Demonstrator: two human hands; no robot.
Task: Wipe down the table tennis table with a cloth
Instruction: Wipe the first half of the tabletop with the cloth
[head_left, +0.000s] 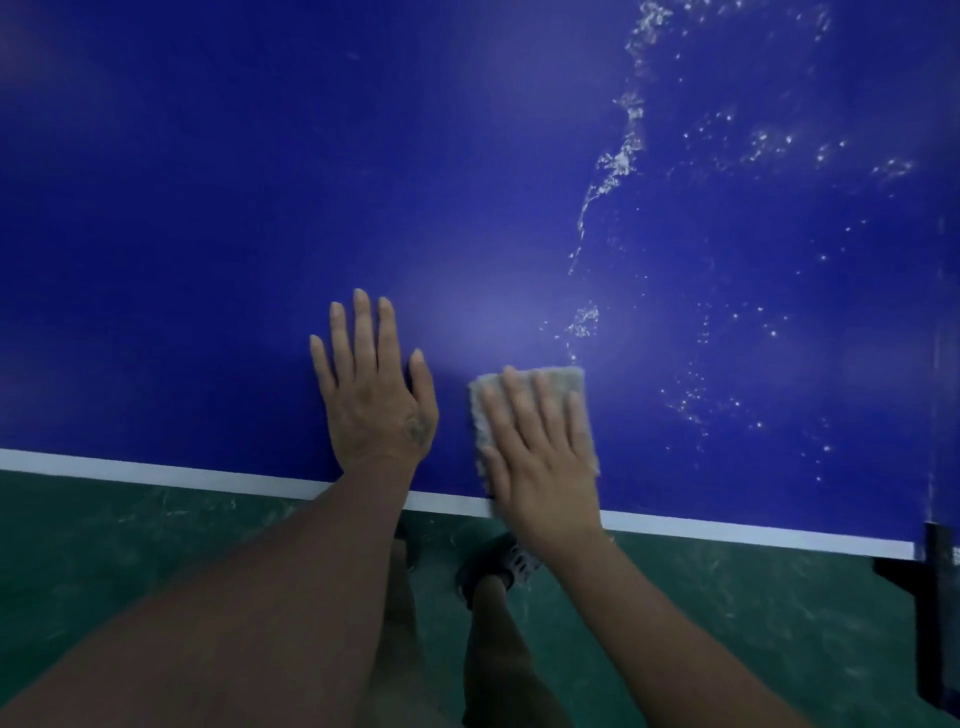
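looking down on a blue table from its near edge. pressing a grey cloth flat onto the surface with the right hand, fingers straight and close together, not curled round it. only the far corner and the left and right margins of the cloth showing past the hand. lying close to the white line along the table's edge, with the heel of that hand reaching over the line. resting the left hand flat on the bare surface just to the left of the cloth, fingers straight and slightly spread, holding nothing, apart from the cloth. speckled with pale droplets and streaks over the right part of the surface, beyond and to the right of the cloth. below the edge, a green floor and a dark shoe with white marks. at the right end, a black fitting, too blurred to tell more.
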